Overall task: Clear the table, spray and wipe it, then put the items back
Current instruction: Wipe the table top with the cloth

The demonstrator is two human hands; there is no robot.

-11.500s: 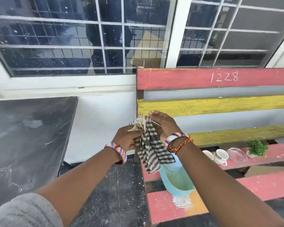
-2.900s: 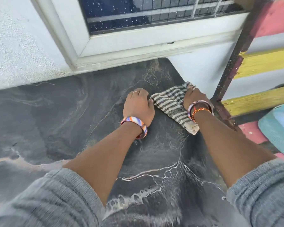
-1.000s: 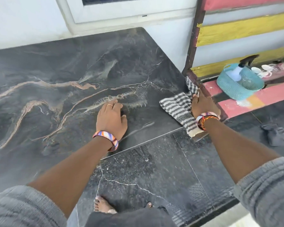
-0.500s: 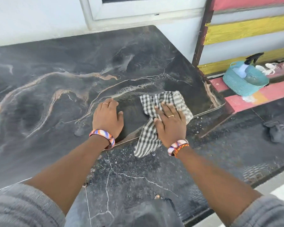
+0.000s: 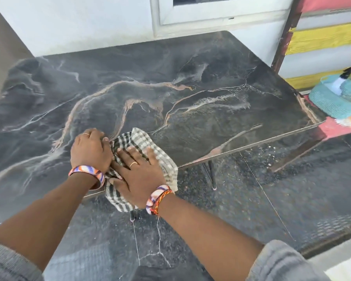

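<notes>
Head view: teal basket (image 5: 330, 104) holds a spray bottle (image 5: 340, 81); right hand (image 5: 139, 173) fingers flat on cloth (image 5: 150, 142), left hand (image 5: 90, 152) pinching it.

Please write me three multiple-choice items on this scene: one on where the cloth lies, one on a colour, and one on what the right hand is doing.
1. Where does the cloth lie?
A. at the near edge of the table, partly hanging over it
B. in the basket
C. on the floor

2. What colour is the basket on the bench?
A. red
B. turquoise
C. black

3. What is the right hand doing?
A. holding a spray bottle
B. hanging idle off the table
C. pressing flat on the cloth with fingers spread

Answers:
1 A: the cloth sits on the dark marbled table and droops past its near edge.
2 B: the woven basket is turquoise.
3 C: its straight fingers lie on the cloth, while the left hand rests beside it at the cloth's edge.
</notes>
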